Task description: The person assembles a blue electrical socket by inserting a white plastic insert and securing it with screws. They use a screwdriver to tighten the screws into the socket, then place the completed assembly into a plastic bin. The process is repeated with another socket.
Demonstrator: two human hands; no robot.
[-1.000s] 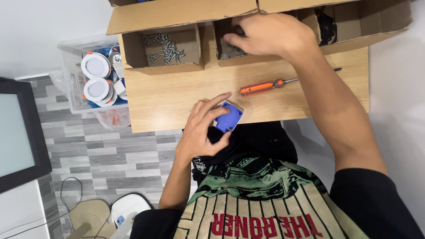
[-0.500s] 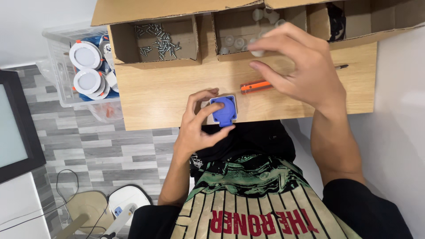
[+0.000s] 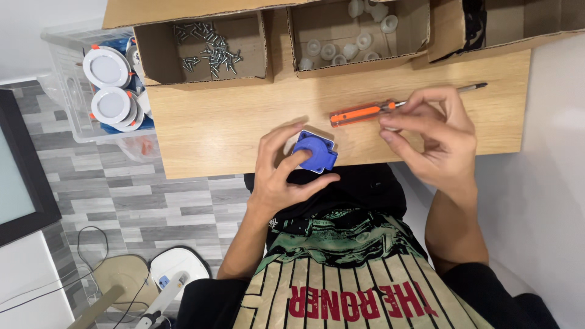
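My left hand grips a blue square socket part with a round hinged lid, holding it at the near edge of the wooden table. My right hand hovers over the table to the right. Its thumb and fingertips are pinched on a small white cap that is mostly hidden by the fingers. Just beyond those fingertips an orange-handled screwdriver lies on the table, its metal shaft passing behind my right hand.
Three open cardboard boxes line the far edge: one with screws, one with white caps, one with dark items. A clear bin of round white lamps stands left of the table. Cables and a stand lie on the floor.
My right hand has drawn back out of the box of white caps toward me and now sits by the screwdriver. My left hand has kept hold of the blue part.
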